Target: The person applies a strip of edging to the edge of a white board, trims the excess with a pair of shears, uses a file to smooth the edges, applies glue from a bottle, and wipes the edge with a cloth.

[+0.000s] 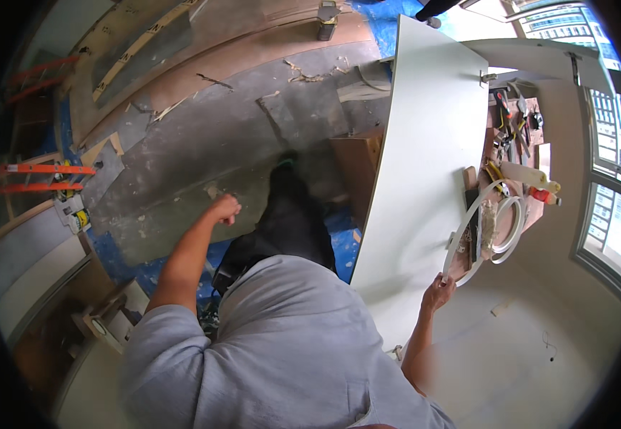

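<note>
White strip (519,223) curls in big loops by the right edge of the big white board (425,157). The right hand (437,294) pinches it. The left hand (225,209) is curled up over the gray floor (182,168).

white coil (456,240), white panel (432,157), grey shirt (289,336)

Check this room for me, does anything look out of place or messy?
Yes: torn scraps lie scattered on the grey floor ahead, looking like uncleared debris. Beyond the right hand, which holds a looped white strip, tools lie jumbled together.
</note>
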The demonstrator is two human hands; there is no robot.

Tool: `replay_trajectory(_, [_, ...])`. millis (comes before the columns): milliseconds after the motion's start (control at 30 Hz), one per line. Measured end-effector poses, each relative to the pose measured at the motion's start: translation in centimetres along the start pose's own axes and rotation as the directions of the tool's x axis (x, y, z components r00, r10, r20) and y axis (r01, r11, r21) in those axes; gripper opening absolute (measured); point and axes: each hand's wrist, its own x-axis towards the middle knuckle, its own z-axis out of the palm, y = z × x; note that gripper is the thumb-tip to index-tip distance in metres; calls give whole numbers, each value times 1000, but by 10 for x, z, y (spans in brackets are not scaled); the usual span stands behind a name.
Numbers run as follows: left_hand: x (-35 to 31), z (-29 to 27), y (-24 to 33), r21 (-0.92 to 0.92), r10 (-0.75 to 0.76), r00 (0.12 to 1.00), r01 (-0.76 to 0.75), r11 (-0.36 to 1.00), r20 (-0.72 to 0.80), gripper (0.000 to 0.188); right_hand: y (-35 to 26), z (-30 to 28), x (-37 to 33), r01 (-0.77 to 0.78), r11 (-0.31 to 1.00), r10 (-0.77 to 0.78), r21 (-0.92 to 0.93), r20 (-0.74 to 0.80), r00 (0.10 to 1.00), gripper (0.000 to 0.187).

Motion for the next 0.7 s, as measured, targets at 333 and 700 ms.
replay_trajectory(333, [42, -88, -18, -88, 72, 979, -90, 992, -190, 10, -106, -16, -7, 34, 996, -24, -80, 127, 992, 56])
replay_trajectory(700, [32, -286, -34, -473, 29, 968, -147, 869, -248, 18, -407, 36, -10, 477, 855, -518, 203, 287, 806, 40])
